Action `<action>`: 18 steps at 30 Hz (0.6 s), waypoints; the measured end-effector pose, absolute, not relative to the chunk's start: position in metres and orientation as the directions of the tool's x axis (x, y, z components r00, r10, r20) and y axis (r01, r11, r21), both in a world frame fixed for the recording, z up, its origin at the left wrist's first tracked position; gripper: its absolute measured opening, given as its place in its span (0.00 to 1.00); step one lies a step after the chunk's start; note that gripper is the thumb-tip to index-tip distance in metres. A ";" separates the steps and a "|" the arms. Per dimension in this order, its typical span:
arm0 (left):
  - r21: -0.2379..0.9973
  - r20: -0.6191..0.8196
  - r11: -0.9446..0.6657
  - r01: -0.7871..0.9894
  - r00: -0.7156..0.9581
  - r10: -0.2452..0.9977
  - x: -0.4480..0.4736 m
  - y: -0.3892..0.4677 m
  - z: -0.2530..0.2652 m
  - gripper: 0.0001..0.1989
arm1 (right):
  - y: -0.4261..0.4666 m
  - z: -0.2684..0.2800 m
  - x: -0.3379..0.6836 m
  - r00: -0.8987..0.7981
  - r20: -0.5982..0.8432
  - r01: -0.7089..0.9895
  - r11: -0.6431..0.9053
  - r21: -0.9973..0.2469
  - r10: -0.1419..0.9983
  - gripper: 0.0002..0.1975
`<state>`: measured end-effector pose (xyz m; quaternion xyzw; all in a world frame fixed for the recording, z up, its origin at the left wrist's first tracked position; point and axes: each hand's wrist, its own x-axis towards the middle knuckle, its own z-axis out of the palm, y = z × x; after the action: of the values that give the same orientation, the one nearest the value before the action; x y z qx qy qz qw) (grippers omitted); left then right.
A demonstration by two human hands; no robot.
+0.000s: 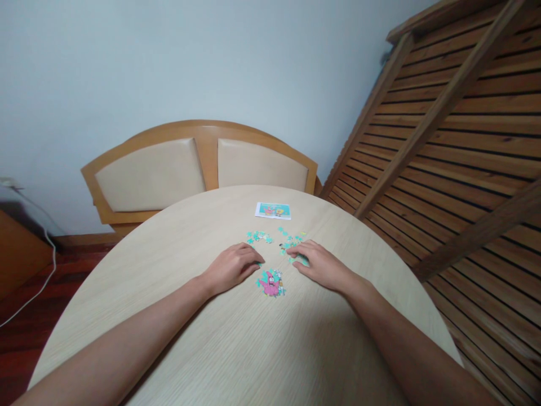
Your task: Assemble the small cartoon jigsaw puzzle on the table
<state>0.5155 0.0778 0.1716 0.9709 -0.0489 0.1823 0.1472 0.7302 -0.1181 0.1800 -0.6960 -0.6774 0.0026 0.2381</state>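
Note:
A partly joined jigsaw puzzle point(271, 283), with a pink starfish figure on teal, lies on the table in front of me. Just up and left of it is my left hand point(235, 267), its thumb and fingers drawn together at a small teal puzzle piece, most of which they hide. My right hand point(318, 264) hovers at the right-hand group of loose puzzle pieces point(289, 245), thumb and fingers apart, and covers some of them. More loose puzzle pieces point(258, 237) lie in a group beyond my left hand.
All of this is on a round, pale wooden table point(169, 332). Farther back lies a picture card point(273, 211) with cartoon figures. A padded headboard point(203, 163) stands behind the table against the wall, and a slatted wooden frame point(443, 135) leans on the right.

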 end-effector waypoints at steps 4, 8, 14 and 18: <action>0.324 0.378 -0.934 -0.153 0.925 -0.021 0.516 0.078 0.171 0.09 | -0.117 0.179 0.729 0.082 0.314 0.933 0.038 -0.359 0.946 0.13; 0.369 0.386 -0.914 -0.165 0.923 -0.011 0.516 0.077 0.169 0.09 | -0.116 0.179 0.728 0.080 0.317 0.918 0.054 -0.392 0.945 0.14; 0.390 0.386 -0.915 -0.104 0.921 0.059 0.515 0.077 0.167 0.09 | -0.116 0.179 0.726 0.082 0.320 0.900 0.068 -0.430 0.944 0.17; 0.410 0.389 -0.905 -0.110 0.919 0.065 0.515 0.077 0.167 0.09 | -0.115 0.178 0.726 0.095 0.328 0.901 0.059 -0.429 0.940 0.16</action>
<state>0.5149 0.0766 0.1668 0.9552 -0.0117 0.2008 0.2173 0.7262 -0.1154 0.1783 -0.6851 -0.6718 0.0346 0.2795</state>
